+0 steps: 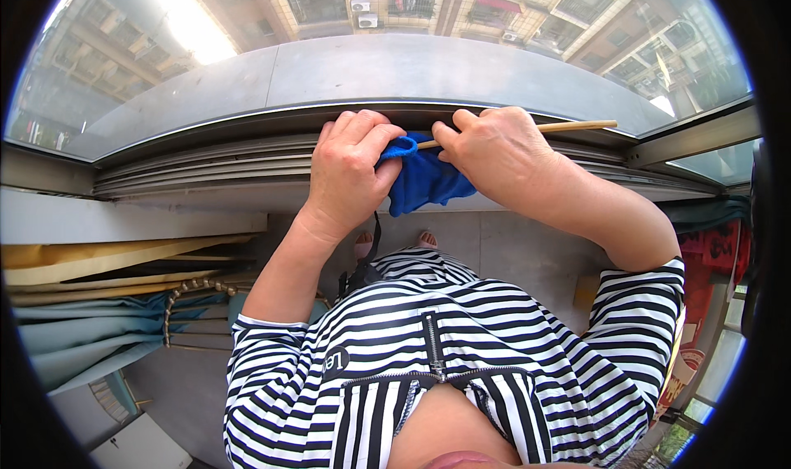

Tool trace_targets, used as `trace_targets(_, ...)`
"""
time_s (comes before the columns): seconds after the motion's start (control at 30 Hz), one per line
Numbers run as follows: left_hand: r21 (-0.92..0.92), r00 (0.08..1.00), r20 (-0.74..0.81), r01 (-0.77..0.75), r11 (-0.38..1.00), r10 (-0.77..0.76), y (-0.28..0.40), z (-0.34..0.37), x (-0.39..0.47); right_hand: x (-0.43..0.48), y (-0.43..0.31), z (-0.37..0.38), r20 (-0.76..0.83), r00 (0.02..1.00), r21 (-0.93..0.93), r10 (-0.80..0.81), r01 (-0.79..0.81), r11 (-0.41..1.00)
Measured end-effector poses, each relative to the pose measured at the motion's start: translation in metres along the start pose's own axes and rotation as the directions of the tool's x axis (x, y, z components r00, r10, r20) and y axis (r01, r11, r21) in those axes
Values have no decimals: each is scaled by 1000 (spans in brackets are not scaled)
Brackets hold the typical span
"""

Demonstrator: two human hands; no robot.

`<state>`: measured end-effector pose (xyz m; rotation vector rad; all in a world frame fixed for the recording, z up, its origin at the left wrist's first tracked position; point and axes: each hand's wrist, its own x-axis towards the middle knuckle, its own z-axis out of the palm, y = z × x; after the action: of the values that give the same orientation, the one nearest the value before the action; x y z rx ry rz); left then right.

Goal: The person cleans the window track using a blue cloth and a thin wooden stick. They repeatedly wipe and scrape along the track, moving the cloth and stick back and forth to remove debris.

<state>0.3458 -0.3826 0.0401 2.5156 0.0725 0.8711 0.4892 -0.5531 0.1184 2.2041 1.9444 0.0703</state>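
My left hand (353, 160) pinches a blue cloth (426, 182) between thumb and fingers, over the metal window track (247, 163). A fold of the cloth wraps around one end of a thin wooden stick (575, 125), hiding that tip. My right hand (494, 145) grips the stick along its middle, and the free end sticks out to the right past my knuckles. Below the stick the rest of the cloth hangs down over the inner edge of the sill (494, 202).
Beyond the track stands a window pane (395, 74), with a grey ledge and buildings outside. Yellow and teal curtains (80, 321) hang at left, near a chair with a beaded metal frame (168, 308). A cardboard box (584, 291) sits on the floor at right.
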Motion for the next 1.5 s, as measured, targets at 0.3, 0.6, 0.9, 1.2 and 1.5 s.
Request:
trace_targets(0.3,-75,999,-1,-36,997,36,-6,-4,-5,-83,56,-27,-8,993,190,120,-117,975)
trace_targets(0.6,-56,997,-53,-54,997,51,-8,-10,-19,-55,29,-47,7,996,-157,-94,94,983)
trace_targets(0.9,134,982,-189,20,991,6,-20,-51,-53,10,-42,-70,-39,963,-419,-265,225,880)
trace_targets(1.2,-105,949,-314,1,994,-34,-42,-63,-55,82,-86,-84,-70,943,-317,-325,288,904)
trace_targets(1.5,-139,898,-432,23,990,-82,-92,-105,-75,123,-149,-95,-82,965,-319,-251,213,923)
